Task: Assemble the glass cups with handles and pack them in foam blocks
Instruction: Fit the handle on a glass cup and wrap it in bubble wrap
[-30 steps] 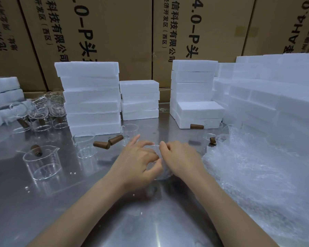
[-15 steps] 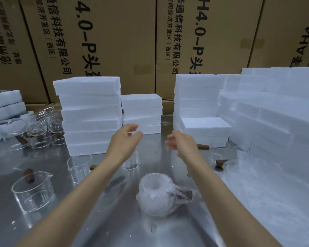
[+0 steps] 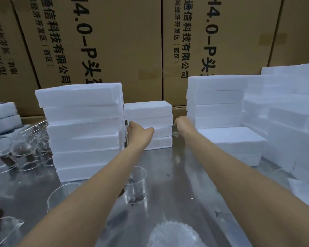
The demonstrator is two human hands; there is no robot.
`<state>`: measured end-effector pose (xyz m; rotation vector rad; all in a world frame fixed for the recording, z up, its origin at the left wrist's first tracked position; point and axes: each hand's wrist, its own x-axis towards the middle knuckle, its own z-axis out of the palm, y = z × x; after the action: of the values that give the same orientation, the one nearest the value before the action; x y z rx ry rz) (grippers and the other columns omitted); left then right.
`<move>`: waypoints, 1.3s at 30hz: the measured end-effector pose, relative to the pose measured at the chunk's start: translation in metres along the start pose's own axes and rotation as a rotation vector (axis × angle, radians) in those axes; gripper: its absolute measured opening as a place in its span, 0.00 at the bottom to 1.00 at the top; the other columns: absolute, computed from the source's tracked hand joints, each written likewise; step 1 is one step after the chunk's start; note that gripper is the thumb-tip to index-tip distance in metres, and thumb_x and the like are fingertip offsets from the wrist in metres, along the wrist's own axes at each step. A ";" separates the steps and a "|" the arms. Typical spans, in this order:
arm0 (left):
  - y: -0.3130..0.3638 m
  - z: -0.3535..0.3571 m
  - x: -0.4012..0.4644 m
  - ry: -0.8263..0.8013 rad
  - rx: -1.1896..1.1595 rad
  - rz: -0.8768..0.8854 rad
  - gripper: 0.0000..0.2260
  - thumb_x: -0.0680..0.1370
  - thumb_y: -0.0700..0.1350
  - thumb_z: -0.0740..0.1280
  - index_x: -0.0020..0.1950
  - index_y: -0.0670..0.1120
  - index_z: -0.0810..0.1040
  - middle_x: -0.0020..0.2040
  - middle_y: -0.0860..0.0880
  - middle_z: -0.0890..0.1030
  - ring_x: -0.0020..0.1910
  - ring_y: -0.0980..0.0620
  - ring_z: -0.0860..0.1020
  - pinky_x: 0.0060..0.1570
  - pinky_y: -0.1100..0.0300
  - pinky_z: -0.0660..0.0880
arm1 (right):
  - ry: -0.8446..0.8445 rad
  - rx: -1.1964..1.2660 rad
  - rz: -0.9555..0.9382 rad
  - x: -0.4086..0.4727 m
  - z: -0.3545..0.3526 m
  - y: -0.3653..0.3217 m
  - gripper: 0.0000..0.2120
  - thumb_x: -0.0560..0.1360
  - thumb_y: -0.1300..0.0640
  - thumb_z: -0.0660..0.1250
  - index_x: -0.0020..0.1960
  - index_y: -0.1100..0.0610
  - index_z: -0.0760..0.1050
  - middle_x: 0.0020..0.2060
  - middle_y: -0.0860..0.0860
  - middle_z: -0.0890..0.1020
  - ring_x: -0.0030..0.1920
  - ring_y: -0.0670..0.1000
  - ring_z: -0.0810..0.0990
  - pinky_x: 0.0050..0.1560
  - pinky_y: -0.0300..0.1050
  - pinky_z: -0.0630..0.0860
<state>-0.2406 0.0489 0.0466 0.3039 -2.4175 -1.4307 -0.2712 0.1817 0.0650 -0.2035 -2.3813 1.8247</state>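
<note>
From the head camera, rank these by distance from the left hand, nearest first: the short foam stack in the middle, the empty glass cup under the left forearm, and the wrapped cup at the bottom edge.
1. Short foam stack, at the left hand, centre back.
2. Empty glass cup, mid-table.
3. Wrapped cup, bottom edge, closest to the camera.

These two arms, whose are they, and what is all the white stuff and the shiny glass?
They belong to a person wearing a camera on their head, so you see what they see, looking forward and down. The left hand and right hand reach out to a short stack of white foam blocks at the back of a shiny metal table. The hands are at the two sides of the stack; whether they grip it yet is hard to tell. More foam stacks stand around. Clear glass cups wait on the table, and one cup wrapped in bubble wrap sits nearest you. Big cardboard boxes stand behind.
</note>
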 end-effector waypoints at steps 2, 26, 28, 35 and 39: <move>-0.001 0.005 0.007 0.024 -0.007 -0.018 0.33 0.77 0.46 0.64 0.75 0.38 0.51 0.74 0.42 0.58 0.72 0.41 0.61 0.68 0.50 0.62 | 0.005 -0.019 -0.005 0.014 0.003 -0.002 0.22 0.79 0.64 0.51 0.72 0.64 0.59 0.49 0.54 0.70 0.38 0.50 0.67 0.31 0.42 0.62; 0.010 0.001 -0.009 0.033 -0.065 -0.001 0.29 0.76 0.44 0.65 0.71 0.40 0.55 0.67 0.44 0.57 0.65 0.44 0.66 0.50 0.56 0.64 | -0.031 -0.037 -0.069 0.007 -0.010 -0.011 0.09 0.76 0.66 0.52 0.53 0.56 0.64 0.40 0.51 0.70 0.33 0.47 0.66 0.25 0.38 0.66; 0.016 -0.005 -0.022 0.020 -0.069 0.045 0.29 0.76 0.44 0.65 0.71 0.41 0.55 0.67 0.45 0.57 0.64 0.45 0.67 0.49 0.57 0.64 | -0.022 -0.012 -0.084 -0.005 -0.021 -0.015 0.10 0.76 0.67 0.51 0.53 0.58 0.66 0.42 0.52 0.70 0.36 0.48 0.68 0.32 0.40 0.66; 0.033 -0.028 -0.078 -0.016 -0.073 0.225 0.24 0.76 0.45 0.65 0.69 0.46 0.61 0.64 0.47 0.61 0.52 0.53 0.65 0.48 0.61 0.64 | 0.046 0.234 -0.011 -0.062 -0.061 -0.016 0.09 0.73 0.68 0.54 0.50 0.60 0.68 0.48 0.53 0.71 0.51 0.53 0.69 0.61 0.48 0.72; 0.033 -0.039 -0.120 -0.083 -0.187 0.245 0.23 0.76 0.44 0.65 0.70 0.47 0.63 0.62 0.50 0.63 0.53 0.54 0.69 0.47 0.64 0.68 | 0.089 0.377 0.030 -0.101 -0.083 -0.005 0.10 0.75 0.67 0.56 0.54 0.60 0.70 0.56 0.52 0.72 0.58 0.52 0.71 0.54 0.44 0.72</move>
<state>-0.1159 0.0738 0.0742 -0.0937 -2.2674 -1.5657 -0.1561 0.2400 0.0883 -0.2721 -1.9390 2.1820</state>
